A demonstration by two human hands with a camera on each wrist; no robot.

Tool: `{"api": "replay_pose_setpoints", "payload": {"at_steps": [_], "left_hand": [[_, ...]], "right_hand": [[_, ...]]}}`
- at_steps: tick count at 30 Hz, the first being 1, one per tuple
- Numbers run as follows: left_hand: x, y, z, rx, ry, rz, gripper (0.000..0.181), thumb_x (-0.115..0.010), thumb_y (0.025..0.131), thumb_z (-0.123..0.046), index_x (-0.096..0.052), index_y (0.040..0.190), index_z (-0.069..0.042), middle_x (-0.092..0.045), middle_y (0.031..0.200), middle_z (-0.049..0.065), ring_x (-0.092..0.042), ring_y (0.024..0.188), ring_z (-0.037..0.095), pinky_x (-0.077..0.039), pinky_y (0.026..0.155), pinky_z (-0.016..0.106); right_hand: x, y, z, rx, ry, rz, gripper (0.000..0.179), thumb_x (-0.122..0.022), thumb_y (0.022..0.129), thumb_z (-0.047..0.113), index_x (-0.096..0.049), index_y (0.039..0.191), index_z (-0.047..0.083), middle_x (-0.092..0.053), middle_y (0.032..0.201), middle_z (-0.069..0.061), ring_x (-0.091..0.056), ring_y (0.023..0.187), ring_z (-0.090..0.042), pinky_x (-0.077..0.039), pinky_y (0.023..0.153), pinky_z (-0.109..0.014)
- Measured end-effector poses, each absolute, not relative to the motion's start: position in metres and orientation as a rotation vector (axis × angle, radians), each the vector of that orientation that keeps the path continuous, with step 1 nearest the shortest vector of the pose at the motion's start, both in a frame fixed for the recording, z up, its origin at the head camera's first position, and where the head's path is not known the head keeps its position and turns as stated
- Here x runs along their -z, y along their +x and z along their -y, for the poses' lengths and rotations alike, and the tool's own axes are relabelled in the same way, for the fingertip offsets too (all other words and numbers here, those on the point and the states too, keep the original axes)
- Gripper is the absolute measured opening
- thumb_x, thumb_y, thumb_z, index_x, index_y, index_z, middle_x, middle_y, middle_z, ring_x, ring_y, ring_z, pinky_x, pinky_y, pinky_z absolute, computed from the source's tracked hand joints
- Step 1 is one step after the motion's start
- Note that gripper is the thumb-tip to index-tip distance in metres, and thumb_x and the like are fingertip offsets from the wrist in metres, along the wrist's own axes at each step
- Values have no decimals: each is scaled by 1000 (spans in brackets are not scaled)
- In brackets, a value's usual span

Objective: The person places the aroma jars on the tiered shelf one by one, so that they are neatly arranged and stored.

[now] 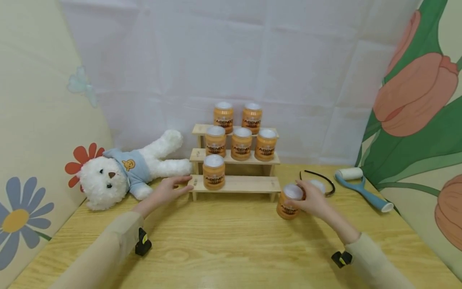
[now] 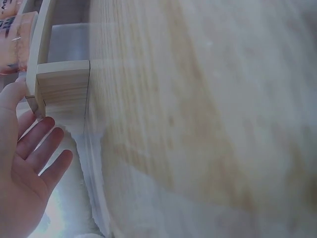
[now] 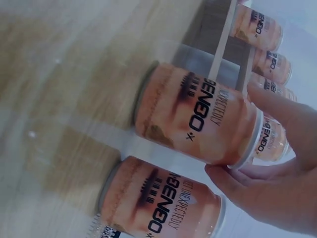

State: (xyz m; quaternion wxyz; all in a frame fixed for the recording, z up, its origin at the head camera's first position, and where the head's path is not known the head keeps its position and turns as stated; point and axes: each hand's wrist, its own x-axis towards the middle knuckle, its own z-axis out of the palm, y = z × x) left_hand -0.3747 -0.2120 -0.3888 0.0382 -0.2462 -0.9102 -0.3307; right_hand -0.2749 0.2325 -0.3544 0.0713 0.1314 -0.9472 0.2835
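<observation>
My right hand [image 1: 312, 197] grips an orange can [image 1: 287, 202] with a pale lid, thumb and fingers around its upper end. The right wrist view shows this can [image 3: 198, 116] close over the table, beside a second matching can [image 3: 158, 203]. In the head view that second can [image 1: 317, 186] is mostly hidden behind the right hand. My left hand [image 1: 167, 192] touches the left end of the lowest step of a wooden rack [image 1: 249, 184], its fingers [image 2: 44, 148] loosely extended. A single can [image 1: 214, 173] stands on that step near its left end.
Three cans [image 1: 241, 144] line the middle step, and two more [image 1: 252, 118] stand on the top one. A white plush toy [image 1: 104, 182] lies at the left. On the right are a black headband [image 1: 326, 180] and a blue-handled lint roller [image 1: 366, 192].
</observation>
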Motion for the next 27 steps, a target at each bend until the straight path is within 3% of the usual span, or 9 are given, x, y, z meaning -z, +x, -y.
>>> {"api": "replay_pose_setpoints", "payload": {"at_steps": [7, 16, 27], "left_hand": [[387, -373, 213, 1022, -742, 2819, 58, -58, 92, -41, -50, 136, -4, -45, 141, 20, -50, 122, 37, -44, 99, 53], [387, -375, 212, 1016, -747, 2837, 60, -56, 93, -42, -47, 138, -5, -45, 141, 19, -49, 123, 37, -42, 102, 53], [389, -377, 212, 990, -784, 2821, 59, -56, 94, -37, -45, 138, 1, -48, 138, 22, -50, 122, 38, -45, 98, 53]], "right_hand": [[364, -275, -230, -949, 338, 2825, 76, -76, 77, 40, -47, 131, -5, -57, 116, -23, -60, 94, -30, -53, 67, -35], [369, -273, -225, -1098, 174, 2846, 85, -73, 79, 45, -37, 139, -3, -53, 123, -26, -58, 103, -34, -54, 75, -40], [363, -273, -226, -1128, 200, 2830, 72, -76, 77, 43, -51, 129, -1, -63, 106, -18, -61, 83, -20, -51, 61, -28]]}}
